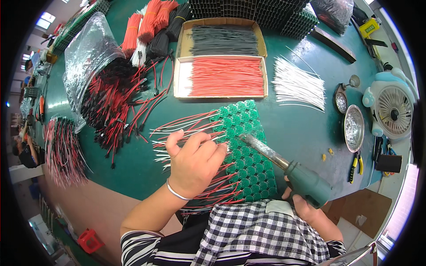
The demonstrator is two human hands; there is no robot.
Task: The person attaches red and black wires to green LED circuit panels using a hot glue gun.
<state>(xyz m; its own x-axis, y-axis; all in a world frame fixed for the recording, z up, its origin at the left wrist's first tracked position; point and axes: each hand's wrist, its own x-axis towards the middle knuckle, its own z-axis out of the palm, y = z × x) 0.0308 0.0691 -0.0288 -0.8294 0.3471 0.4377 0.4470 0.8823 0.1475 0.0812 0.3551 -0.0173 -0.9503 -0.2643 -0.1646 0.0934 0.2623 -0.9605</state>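
Observation:
A panel of round green circuit boards [250, 170] lies on the table before me, red, white and dark wires [217, 184] fanning out from its left side. At that edge, my left hand [195, 164] is closed in a pinch on a wire, most of it hidden by the fingers; the little finger is raised. My right hand [306, 206] grips the dark green handle of a soldering iron [310, 184]. Its metal barrel slants up and left, bringing the tip over the panel, a little right of my left fingertips.
Beyond the panel sit boxes of red wires [226, 77] and black wires [224, 40]. White wires [298, 84] lie to the right, near a metal dish [353, 128], cutters [356, 167] and a fan [392, 106]. A plastic bag [88, 66] and red-black cables [113, 102] fill the left.

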